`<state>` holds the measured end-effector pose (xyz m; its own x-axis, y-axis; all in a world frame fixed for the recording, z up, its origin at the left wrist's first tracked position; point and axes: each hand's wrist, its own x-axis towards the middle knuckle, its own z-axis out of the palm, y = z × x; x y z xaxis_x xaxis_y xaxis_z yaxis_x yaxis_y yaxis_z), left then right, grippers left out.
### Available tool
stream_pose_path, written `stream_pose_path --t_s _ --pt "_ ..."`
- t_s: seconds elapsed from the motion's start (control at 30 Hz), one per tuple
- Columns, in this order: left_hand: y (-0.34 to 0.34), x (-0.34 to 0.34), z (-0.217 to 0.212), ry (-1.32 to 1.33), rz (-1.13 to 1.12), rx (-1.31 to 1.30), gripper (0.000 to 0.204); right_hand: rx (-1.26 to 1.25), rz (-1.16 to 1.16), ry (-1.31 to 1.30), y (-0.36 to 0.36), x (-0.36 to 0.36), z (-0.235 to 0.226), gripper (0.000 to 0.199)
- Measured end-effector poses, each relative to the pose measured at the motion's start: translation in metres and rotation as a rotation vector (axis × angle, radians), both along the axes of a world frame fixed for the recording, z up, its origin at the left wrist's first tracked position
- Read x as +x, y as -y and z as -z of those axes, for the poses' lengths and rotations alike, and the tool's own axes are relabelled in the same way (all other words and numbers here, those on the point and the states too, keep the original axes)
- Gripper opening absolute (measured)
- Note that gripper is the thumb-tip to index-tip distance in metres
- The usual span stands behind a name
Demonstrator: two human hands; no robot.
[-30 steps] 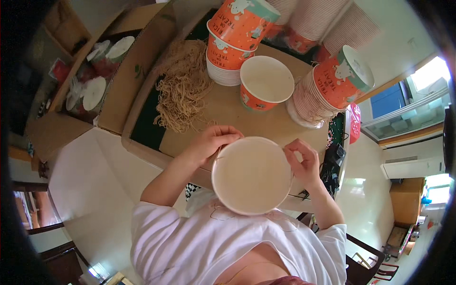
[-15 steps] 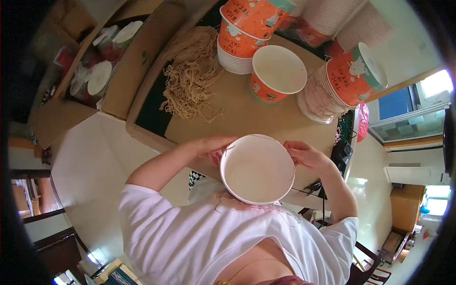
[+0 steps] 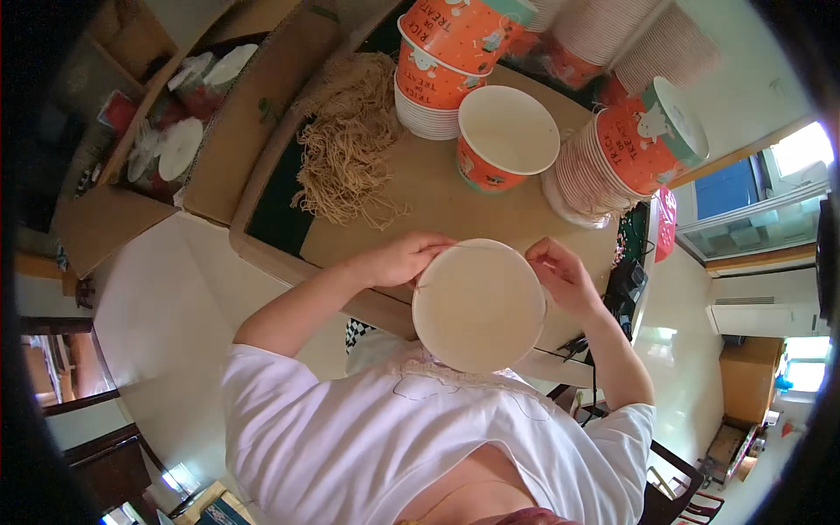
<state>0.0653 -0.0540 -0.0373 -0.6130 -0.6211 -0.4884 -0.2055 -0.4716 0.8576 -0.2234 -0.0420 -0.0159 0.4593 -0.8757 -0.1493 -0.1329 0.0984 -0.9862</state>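
In front of my chest is a round paper bucket (image 3: 479,306), its pale circular face turned up toward me. My left hand (image 3: 418,259) is closed on its upper left edge, with the thumb side along the rim. A thin strand of string (image 3: 423,286) lies at the edge beside those fingers. At the upper right edge, my right hand (image 3: 560,273) is closed, with fingertips pinched together close to the rim. What they pinch, if anything, is too small to make out. Beyond my hands lies a heap of tan strings (image 3: 348,144) on cardboard.
An orange bucket (image 3: 507,140) stands upright, mouth up, on the cardboard sheet (image 3: 437,197). Behind it rises a stack of buckets (image 3: 437,83); another stack (image 3: 626,153) leans at the right. An open carton (image 3: 262,114) with wrapped items stands left. Black cables (image 3: 577,346) hang at the table's right edge.
The bucket has tilted and shifted slightly up and right. My left hand has moved up along the rim, and my right fingers have risen to the upper right edge.
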Motion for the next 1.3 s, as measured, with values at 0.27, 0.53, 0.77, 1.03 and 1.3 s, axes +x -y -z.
stream_pose_path --t_s 0.27,0.53,0.77,1.03,1.3 --pt "-0.011 -0.005 -0.003 -0.1 -0.062 -0.25 0.027 0.259 -0.12 0.078 -0.001 -0.003 -0.02 0.008" --pt "-0.013 -0.005 -0.014 -0.167 -0.083 -0.086 0.028 -0.069 -0.079 0.005 -0.014 0.006 -0.011 0.018" --pt "-0.004 -0.01 0.015 -0.02 -0.033 0.228 0.028 0.218 -0.156 -0.028 -0.018 0.029 -0.009 0.03" --pt "-0.025 0.0 0.049 0.027 0.113 0.375 0.059 0.402 -0.019 -0.24 -0.046 -0.025 0.047 0.039" --pt "-0.024 -0.001 -0.008 -0.033 -0.185 0.175 0.051 0.21 0.186 -0.257 -0.057 -0.016 -0.042 0.056"
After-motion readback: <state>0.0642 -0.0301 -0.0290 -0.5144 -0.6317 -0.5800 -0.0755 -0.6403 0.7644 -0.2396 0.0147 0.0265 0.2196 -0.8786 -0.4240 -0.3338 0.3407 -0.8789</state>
